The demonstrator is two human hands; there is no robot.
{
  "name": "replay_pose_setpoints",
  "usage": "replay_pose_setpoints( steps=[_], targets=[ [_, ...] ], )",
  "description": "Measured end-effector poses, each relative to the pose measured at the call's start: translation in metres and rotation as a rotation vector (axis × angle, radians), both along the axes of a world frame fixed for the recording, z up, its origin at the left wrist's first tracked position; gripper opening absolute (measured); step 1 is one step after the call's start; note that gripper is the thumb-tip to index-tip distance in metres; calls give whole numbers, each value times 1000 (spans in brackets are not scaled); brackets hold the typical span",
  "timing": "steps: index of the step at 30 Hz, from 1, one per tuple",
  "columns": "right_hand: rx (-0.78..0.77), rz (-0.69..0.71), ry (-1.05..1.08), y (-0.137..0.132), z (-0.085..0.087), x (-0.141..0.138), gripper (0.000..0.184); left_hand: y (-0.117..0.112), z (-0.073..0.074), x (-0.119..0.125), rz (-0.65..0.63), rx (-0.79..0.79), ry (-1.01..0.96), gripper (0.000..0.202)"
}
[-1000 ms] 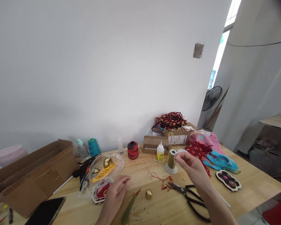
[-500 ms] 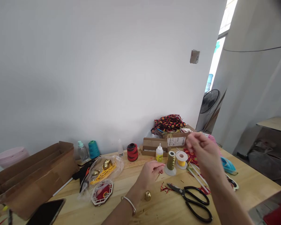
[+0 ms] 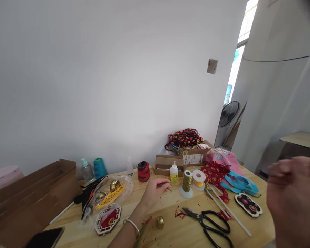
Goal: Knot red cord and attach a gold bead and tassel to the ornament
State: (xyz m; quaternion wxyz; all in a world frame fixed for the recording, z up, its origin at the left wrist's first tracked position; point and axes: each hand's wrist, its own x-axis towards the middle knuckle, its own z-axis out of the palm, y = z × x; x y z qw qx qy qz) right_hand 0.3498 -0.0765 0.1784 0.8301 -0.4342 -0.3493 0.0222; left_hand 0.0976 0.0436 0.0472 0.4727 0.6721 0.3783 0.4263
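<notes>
My left hand [image 3: 154, 190] hovers low over the wooden table [image 3: 186, 230], fingers pinched together near a thin red thread, just left of an olive-green thread spool [image 3: 187, 183]. Whether the pinch holds the thread I cannot make out. My right hand [image 3: 296, 199] is raised at the far right, close to the camera and smeared by motion, fingers curled. A yellow spool on a white reel [image 3: 198, 179] stands beside the green one. Black scissors [image 3: 209, 222] lie in front, near a gold bell [image 3: 159, 222] and red thread scraps.
A glue bottle [image 3: 174, 173], a red-black spool [image 3: 143, 171], a teal spool [image 3: 99, 168] and a clear bottle line the back. A plastic bag of bells [image 3: 107, 194], an octagonal ornament [image 3: 107, 219], cardboard boxes [image 3: 28, 196], a phone [image 3: 42, 238], patterned fabric [image 3: 216, 171] and white rods [image 3: 228, 210] lie about.
My right hand swung from above the spools out to the far right, close to the camera. My left hand slid slightly left and stayed pinched. The view shifted a little.
</notes>
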Motion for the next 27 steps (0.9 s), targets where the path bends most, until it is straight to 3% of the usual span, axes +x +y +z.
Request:
replay_pose_setpoints(
  steps=[2, 4, 5, 6, 8, 10, 17, 19, 23, 27],
  targets=[
    [-205, 211, -110, 2, -23, -9, 14, -1, 3, -3, 9, -42, -84, 29],
    [-570, 563, -391, 9, -50, -22, 15, -5, 6, -6, 4, -71, -161, 30],
    [-683, 632, -518, 13, -63, -29, 15, -7, 7, -8, -2, -80, -193, 30],
    [-713, 604, -612, 18, -74, -37, 15, -9, 8, -10, -11, -88, -220, 30],
    [-663, 550, -723, 30, -92, -52, 16, -12, 10, -14, -32, -96, -260, 30],
    [-636, 582, -728, 42, -102, -69, 22, -15, 12, -16, -51, -97, -284, 32],
    [-602, 809, -402, 71, -112, -123, 26, -19, 13, -21, -70, -84, -300, 39],
    [-593, 822, -350, 75, -112, -124, 25, -20, 10, -23, -50, -84, -294, 38],
    [-544, 725, -256, 79, -107, -107, 39, -24, 7, -28, -10, -111, -280, 42],
    [-522, 640, -202, 80, -100, -93, 40, -27, 7, -28, 3, -145, -282, 40]
  ],
)
